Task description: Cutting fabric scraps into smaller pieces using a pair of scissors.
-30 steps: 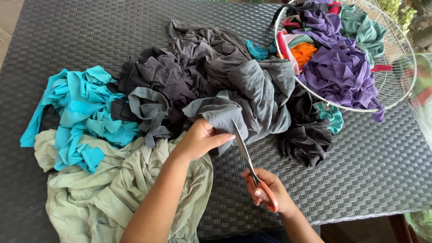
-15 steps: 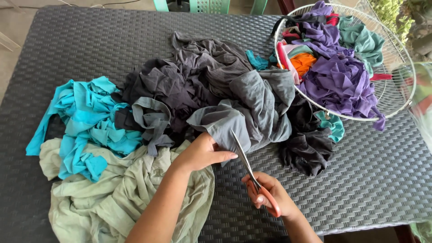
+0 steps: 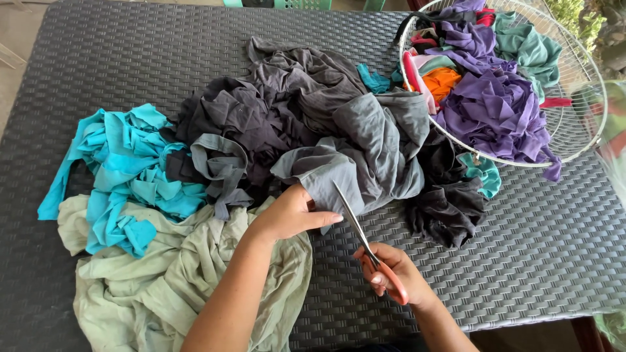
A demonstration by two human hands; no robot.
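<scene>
Grey cloth [image 3: 365, 156] sits mid-surface [image 3: 554, 248]; I see my left hand [image 3: 290, 214] pinning its edge, right hand [image 3: 391, 274] gripping orange-handled scissors [image 3: 365, 244], blades seemingly at the hem.

Layout on the dark woven-wicker table [image 3: 554, 248]. Centre: a heap of grey jersey fabric [image 3: 365, 150], with a mound of darker charcoal garments [image 3: 254, 124] to its left and behind. Far left: a bundle of turquoise fabric strips [image 3: 130, 169], lying partly on a spread of pale green cloth [image 3: 169, 280] at the near left edge. Right of the grey heap: a crumpled black cloth [image 3: 450, 195]. Far right corner: a round white wire basket [image 3: 580, 124] holding purple, teal and orange scraps [image 3: 489, 104]. Near edge: the left hand [image 3: 287, 215] rests on the grey heap's front edge; the right hand [image 3: 391, 274], nearer and to its right, holds orange-handled scissors [image 3: 365, 241], blades reaching into that edge.
</scene>
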